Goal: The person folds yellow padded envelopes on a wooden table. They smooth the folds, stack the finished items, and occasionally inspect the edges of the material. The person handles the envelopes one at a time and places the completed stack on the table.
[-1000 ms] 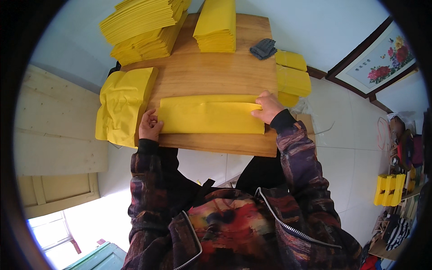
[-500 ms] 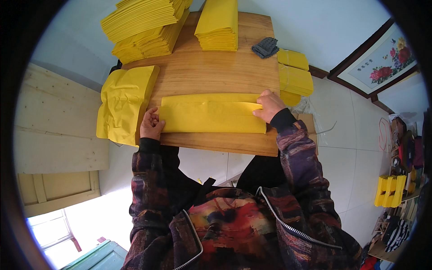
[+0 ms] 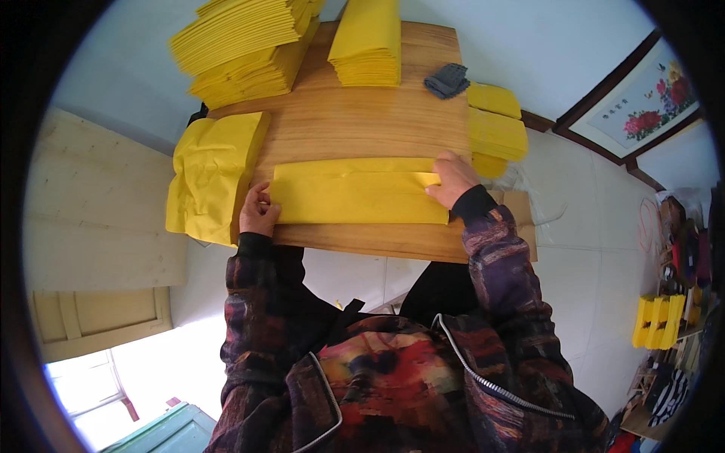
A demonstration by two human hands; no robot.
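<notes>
A long folded sheet of yellow paper (image 3: 355, 195) lies flat near the front edge of the wooden table (image 3: 362, 121), running left to right in front of the person. The left hand (image 3: 258, 211) rests at its left end, fingers curled down onto the edge and pinning it rather than gripping. The right hand (image 3: 451, 178) presses flat on the right end, fingers spread over a folded flap there; neither hand has the sheet lifted.

The sheet looks already folded lengthwise, with a crease line along its upper part, so I judge the folding of this piece to be well along, with the end flap left to press down. A crumpled stack of loose yellow sheets (image 3: 210, 175) hangs over the table's left edge, seemingly unfolded. Tall piles of finished yellow folded pieces (image 3: 242, 41) stand at the far side, with another pile (image 3: 370, 41) beside them.
</notes>
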